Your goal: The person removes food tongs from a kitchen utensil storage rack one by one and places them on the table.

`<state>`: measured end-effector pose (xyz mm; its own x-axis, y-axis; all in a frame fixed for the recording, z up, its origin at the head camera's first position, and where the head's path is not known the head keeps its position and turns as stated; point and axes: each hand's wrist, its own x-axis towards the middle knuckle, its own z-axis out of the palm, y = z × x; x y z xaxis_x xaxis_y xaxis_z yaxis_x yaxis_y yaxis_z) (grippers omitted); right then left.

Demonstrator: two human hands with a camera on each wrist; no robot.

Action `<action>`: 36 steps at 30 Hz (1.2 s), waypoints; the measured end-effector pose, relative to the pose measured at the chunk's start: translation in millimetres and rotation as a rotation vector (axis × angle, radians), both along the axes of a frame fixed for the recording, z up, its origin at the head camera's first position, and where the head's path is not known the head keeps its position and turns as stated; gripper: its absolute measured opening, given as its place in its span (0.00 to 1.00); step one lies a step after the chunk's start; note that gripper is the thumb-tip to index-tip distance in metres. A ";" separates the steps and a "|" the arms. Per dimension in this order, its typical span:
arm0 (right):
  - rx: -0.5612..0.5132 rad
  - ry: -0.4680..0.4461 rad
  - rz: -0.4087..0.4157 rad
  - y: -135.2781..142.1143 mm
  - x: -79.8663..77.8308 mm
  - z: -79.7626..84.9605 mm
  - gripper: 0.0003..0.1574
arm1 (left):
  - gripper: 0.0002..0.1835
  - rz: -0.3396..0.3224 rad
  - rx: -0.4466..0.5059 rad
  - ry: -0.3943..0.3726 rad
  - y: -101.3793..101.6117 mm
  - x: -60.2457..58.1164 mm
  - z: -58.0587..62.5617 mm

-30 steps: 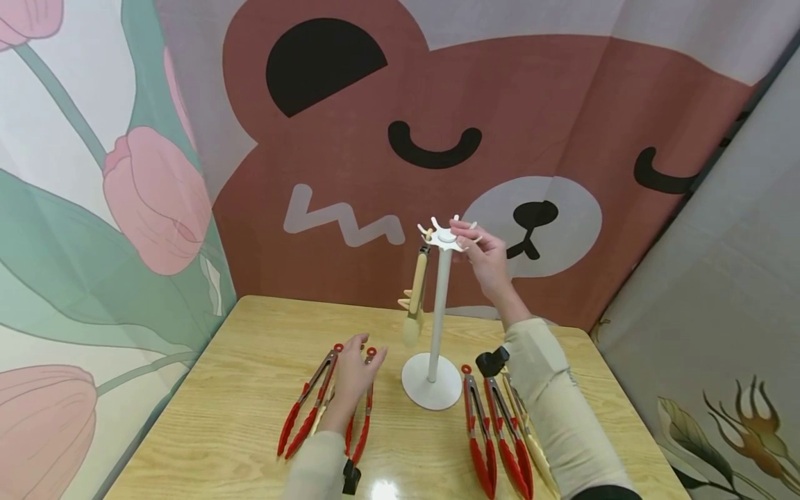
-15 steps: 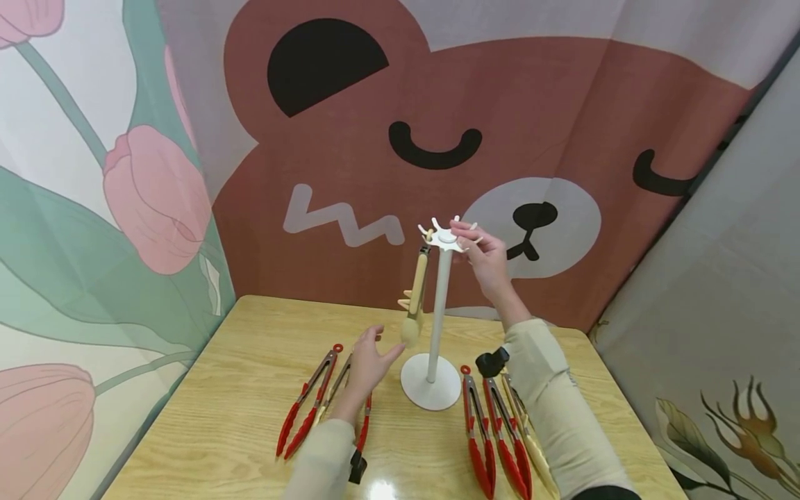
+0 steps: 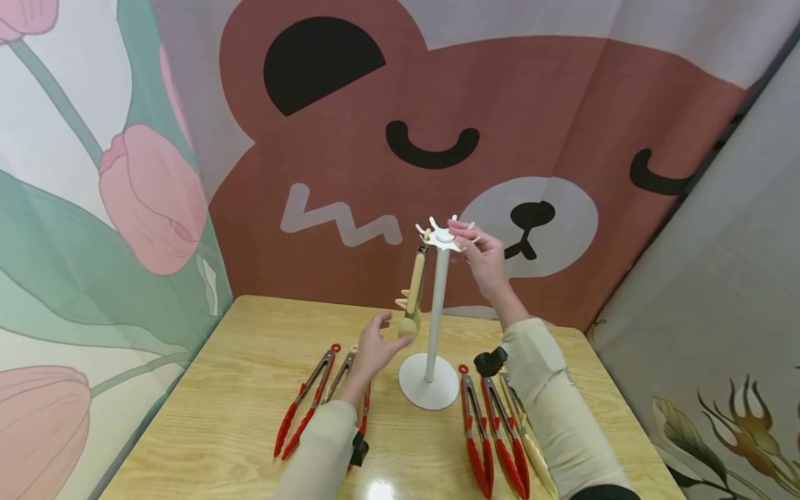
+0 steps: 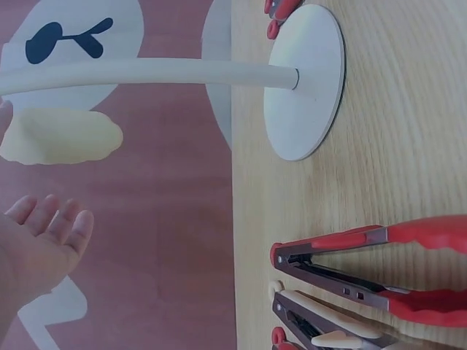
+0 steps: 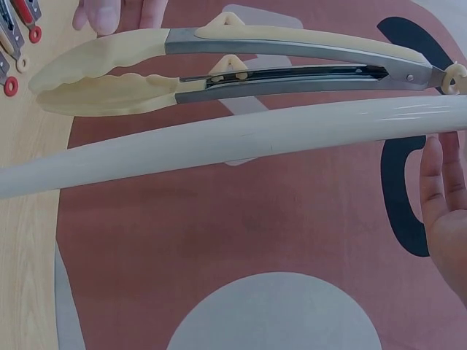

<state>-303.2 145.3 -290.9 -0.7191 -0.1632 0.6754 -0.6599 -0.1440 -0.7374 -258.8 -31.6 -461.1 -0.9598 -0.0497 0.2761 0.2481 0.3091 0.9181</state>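
Observation:
A white stand [image 3: 436, 305] with several hooks on top rises from a round base. Cream-tipped tongs [image 3: 414, 286] hang from a hook on its left side, heads down. In the right wrist view these tongs [image 5: 306, 38] run alongside the post, jaws slightly parted. My left hand [image 3: 375, 351] reaches to their lower tips, thumb right at the cream head, fingers relaxed; the left wrist view has the hand [image 4: 44, 248] below the cream head [image 4: 66, 138]. Up at the hooks, my right hand [image 3: 486, 264] pinches the top of the stand between thumb and fingers.
Red tongs [image 3: 306, 403], cream tongs [image 3: 339, 378] and more red tongs [image 3: 366, 410], partly behind my left arm, lie left of the stand. Right of it lie two red tongs [image 3: 478, 434] and cream tongs [image 3: 531, 444], partly under my right sleeve. A printed curtain backs the table.
My left hand has moved right and up, from above the left-hand tongs on the table to the lower end of the hanging tongs. My right hand stays on the stand's top.

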 end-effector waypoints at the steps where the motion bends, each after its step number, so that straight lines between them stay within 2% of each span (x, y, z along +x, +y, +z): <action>1: -0.002 -0.002 0.001 0.0 0.1 0.2 0.15 | 0.38 -0.008 -0.001 -0.001 0.3 -1.7 -0.2; 9: 0.007 -0.009 0.001 0.5 1.0 1.0 0.15 | 0.45 -0.127 0.166 -0.037 1.0 -11.8 1.8; 15: 0.006 -0.009 -0.001 1.1 1.3 0.8 0.14 | 0.46 -0.204 0.158 -0.001 0.5 -17.5 4.9; 20: 0.009 -0.019 0.007 0.9 1.5 0.1 0.15 | 0.45 -0.291 0.155 -0.061 -3.5 -23.2 8.1; 23: 0.011 -0.018 0.008 0.7 1.7 0.0 0.16 | 0.44 -0.344 0.159 -0.101 -6.0 -24.9 14.6; 26: 0.008 -0.017 0.006 0.1 1.9 0.6 0.16 | 0.41 -0.384 0.166 -0.113 -7.6 -21.2 28.9; 29: 0.002 -0.017 0.010 -0.6 1.9 1.3 0.15 | 0.38 -0.388 0.152 -0.101 -8.8 -13.9 44.2; 31: 0.001 -0.019 0.011 -0.6 1.6 1.3 0.15 | 0.35 -0.383 0.152 -0.085 -9.3 -11.3 49.9; 33: 0.004 -0.021 0.010 -0.6 1.3 1.1 0.16 | 0.34 -0.376 0.168 -0.066 -8.6 -17.6 43.6; 36: 0.009 -0.028 0.001 -0.5 1.0 0.8 0.16 | 0.31 -0.393 0.213 -0.066 -8.6 -20.1 43.0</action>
